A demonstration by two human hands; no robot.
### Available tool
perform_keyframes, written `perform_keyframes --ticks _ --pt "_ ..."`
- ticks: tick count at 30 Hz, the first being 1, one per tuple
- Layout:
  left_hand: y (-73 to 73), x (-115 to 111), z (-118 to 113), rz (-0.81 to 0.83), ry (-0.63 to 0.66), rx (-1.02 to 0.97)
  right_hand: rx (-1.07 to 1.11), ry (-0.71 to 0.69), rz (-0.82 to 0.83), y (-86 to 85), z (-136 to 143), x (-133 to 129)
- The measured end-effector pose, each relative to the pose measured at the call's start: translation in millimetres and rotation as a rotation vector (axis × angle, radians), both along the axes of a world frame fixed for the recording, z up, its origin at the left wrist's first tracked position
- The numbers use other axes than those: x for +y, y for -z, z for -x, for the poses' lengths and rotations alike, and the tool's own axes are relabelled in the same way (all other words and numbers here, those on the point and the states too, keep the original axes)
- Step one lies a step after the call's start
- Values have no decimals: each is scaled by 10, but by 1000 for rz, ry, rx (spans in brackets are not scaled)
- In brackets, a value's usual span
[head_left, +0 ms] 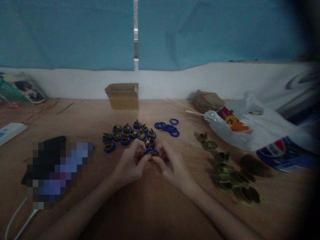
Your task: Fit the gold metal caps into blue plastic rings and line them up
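Note:
My left hand [133, 160] and my right hand [172, 165] meet at the middle of the table. Between their pinched fingertips they grip one round brass-coloured fitting with a blue ring [151, 152] around it; the fingers hide part of it. Just beyond stands a cluster of similar ringed fittings [125, 140], many with a hinged flap raised. Loose blue rings [168, 127] lie overlapping behind my right hand. Off to the right are several brass-coloured fittings [223, 168] on which I see no blue ring.
A small open cardboard box [124, 100] stands against the back wall. To the left lie a black device [55, 146] and a blurred-out phone-like object with white cables [26, 220]. A white plastic bag [235, 133] and a brown packet [207, 100] sit at the right.

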State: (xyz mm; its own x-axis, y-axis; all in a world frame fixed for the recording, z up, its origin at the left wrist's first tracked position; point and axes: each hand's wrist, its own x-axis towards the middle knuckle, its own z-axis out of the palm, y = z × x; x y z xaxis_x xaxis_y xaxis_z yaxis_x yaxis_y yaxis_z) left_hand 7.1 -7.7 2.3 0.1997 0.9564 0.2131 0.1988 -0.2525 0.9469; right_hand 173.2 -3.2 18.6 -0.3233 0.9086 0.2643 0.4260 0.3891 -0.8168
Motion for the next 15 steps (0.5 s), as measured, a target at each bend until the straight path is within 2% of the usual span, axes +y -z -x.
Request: perform_keyframes --ticks 9,15 --pt "41 31 -13 52 2 -84 126 3 136 37 -4 45" --pt "3 54 5 -2 -38 -41 79 16 83 -20 -23 40"
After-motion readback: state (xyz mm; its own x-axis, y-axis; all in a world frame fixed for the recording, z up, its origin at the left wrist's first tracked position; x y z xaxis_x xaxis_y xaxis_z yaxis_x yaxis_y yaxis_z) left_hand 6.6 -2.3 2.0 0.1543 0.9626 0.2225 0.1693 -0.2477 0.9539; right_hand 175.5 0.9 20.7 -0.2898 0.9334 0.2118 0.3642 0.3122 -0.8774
